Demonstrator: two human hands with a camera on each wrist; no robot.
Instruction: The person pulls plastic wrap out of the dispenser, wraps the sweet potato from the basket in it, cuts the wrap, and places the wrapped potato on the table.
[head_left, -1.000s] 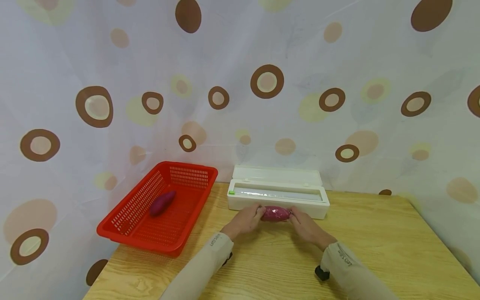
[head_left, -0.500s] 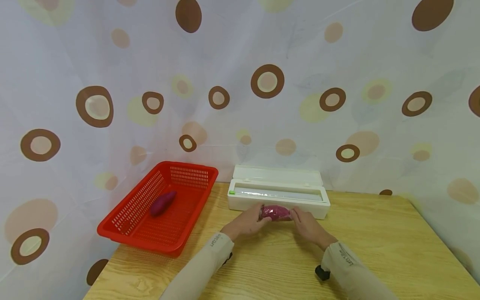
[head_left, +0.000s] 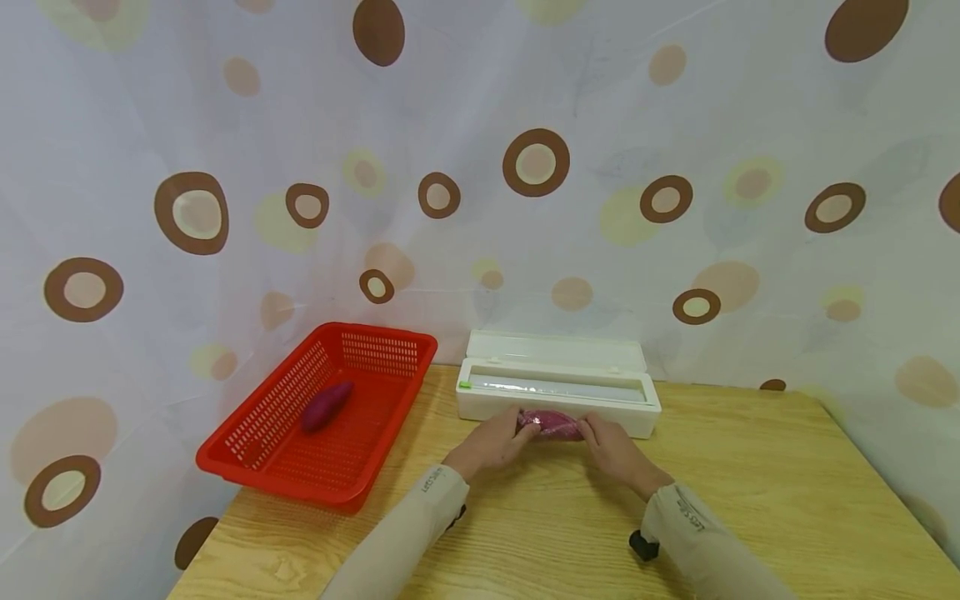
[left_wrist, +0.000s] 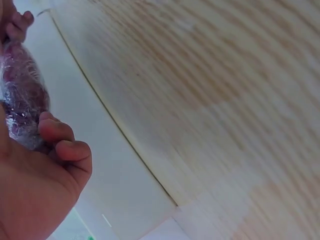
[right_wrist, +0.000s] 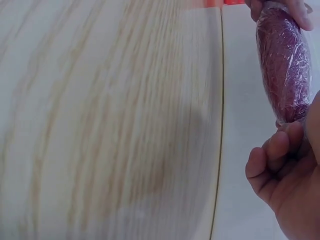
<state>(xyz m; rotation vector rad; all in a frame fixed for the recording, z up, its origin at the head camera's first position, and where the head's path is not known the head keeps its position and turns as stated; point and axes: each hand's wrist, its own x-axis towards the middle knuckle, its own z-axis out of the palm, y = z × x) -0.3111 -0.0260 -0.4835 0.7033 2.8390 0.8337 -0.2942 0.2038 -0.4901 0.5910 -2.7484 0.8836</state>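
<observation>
A purple sweet potato [head_left: 553,425] wrapped in shiny cling film is held level between both hands, in front of a white box. My left hand [head_left: 491,443] grips its left end, thumb laid along the near side. At the opposite end, the fingers of my right hand [head_left: 618,454] pinch the film and the tip. In the right wrist view the film lies wrinkled around the sweet potato [right_wrist: 285,62], bunched by the curled fingers. Behind it, the white cling film box [head_left: 555,410] stands with its lid [head_left: 555,350] raised and a film roll [head_left: 558,387] inside.
On the left stands a red perforated basket [head_left: 352,492] with an unwrapped purple sweet potato [head_left: 326,406] in it. Everything sits on a wood-grain table [head_left: 750,483]. A patterned curtain [head_left: 480,250] hangs close behind the box.
My left hand has shifted its hold, its thumb now farther along the near side of the sweet potato. The sweet potato has turned slightly. My right hand stays at its end; box and basket are unmoved.
</observation>
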